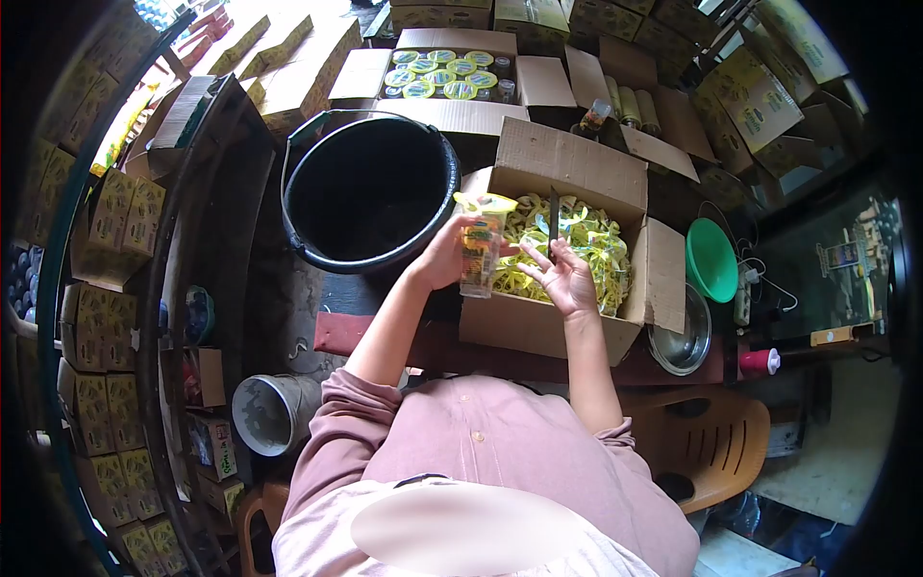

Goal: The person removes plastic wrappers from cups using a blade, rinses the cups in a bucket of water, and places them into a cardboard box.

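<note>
One cup [480, 255] is up in the left hand [443, 258], fingers wrapped round its side, yellow lid on top, right above the left edge of an open box [548, 323]. And the right hand [569, 283], palm up over the box's near half, has fingers spread, a dark blade [554, 216] rising among them; whether they pinch it, I can't tell! Yellow scraps [608, 252] fill the box. Left of it, a black bucket [370, 192]; by the table's [423, 348] near right corner, a clear bowl [681, 332].

2 hands [447, 255] [569, 284] grip, bare forearms [388, 337] [589, 361] stretched forward.
</note>
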